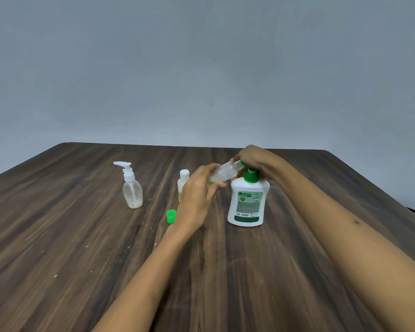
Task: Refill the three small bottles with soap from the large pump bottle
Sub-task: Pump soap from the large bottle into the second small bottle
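**Filling the clear bottle at the pump**

Left hand [197,195] grips the tilted clear bottle [222,173], its mouth at the nozzle; right hand [250,158] curls over the large pump bottle [248,200]. Best press slowly, keeping the mouth snug beneath.

A dark wooden table [82,236] with a streaked brown grain fills the lower half of the view, its far corners rounded. Small pale specks dot its surface toward the near left. Behind the table's far edge rises a plain grey-blue wall [201,68], evenly lit. Beyond the table's right edge, a dark sliver shows, too small to identify.
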